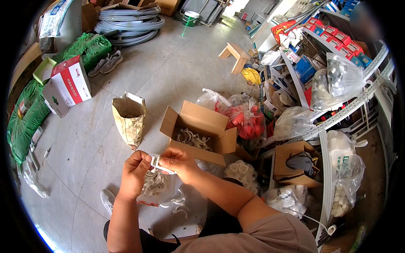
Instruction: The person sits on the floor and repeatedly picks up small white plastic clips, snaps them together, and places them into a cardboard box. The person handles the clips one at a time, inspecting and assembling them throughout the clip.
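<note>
In front of me, both hands grip a white plastic pipe clamp [163,168]. My left hand [136,172] pinches its left side between thumb and fingers. From the right, my right hand [179,161] is closed on it too, thumb pressed on top. Just below the hands lies a clear bag of white pipe clamps [155,187], partly hidden by my left wrist. Several loose clamps [179,198] lie on the floor beside it. Beyond my right hand stands an open cardboard box [204,118] with more clamps inside. An open paper sack [128,122] stands ahead of my left hand.
Shelving [329,122] loaded with boxes and bagged fittings runs along the right. Red plastic bags [249,120] sit next to the cardboard box. Farther off are a small wooden stool [236,55], coiled grey pipe [128,25] and a bucket [190,17]. A red-and-white carton [69,82] lies left.
</note>
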A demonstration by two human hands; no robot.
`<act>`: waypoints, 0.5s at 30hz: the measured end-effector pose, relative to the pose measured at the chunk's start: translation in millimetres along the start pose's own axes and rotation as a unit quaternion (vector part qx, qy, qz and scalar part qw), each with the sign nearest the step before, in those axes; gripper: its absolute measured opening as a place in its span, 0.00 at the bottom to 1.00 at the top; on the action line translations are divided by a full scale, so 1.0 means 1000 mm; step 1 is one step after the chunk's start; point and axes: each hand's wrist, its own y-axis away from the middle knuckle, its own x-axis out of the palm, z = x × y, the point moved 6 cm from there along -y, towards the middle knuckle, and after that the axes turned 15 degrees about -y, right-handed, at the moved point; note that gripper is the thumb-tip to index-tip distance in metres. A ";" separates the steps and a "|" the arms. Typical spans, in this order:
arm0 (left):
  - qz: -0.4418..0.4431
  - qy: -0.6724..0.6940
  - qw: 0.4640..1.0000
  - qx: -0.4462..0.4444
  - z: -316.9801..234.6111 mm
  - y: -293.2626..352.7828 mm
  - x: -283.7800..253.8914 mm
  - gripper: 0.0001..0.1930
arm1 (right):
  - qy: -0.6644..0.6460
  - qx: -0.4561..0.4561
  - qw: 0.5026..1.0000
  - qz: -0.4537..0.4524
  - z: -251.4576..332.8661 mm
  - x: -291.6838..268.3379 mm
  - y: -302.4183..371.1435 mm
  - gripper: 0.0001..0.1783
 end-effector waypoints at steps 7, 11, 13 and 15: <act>0.041 -0.026 0.998 0.051 -0.005 0.001 0.001 0.05 | 0.012 0.001 1.000 0.020 0.002 0.000 0.002 0.06; 0.046 -0.026 0.996 0.070 -0.009 0.004 0.002 0.03 | 0.016 -0.001 1.000 0.002 0.003 0.002 0.002 0.08; 0.045 -0.027 0.995 0.085 -0.010 0.005 0.003 0.02 | 0.008 0.009 1.000 -0.009 0.001 -0.001 0.002 0.08; 0.045 -0.028 0.993 0.103 -0.010 0.005 0.004 0.02 | -0.013 0.018 1.000 -0.013 -0.001 -0.004 0.002 0.08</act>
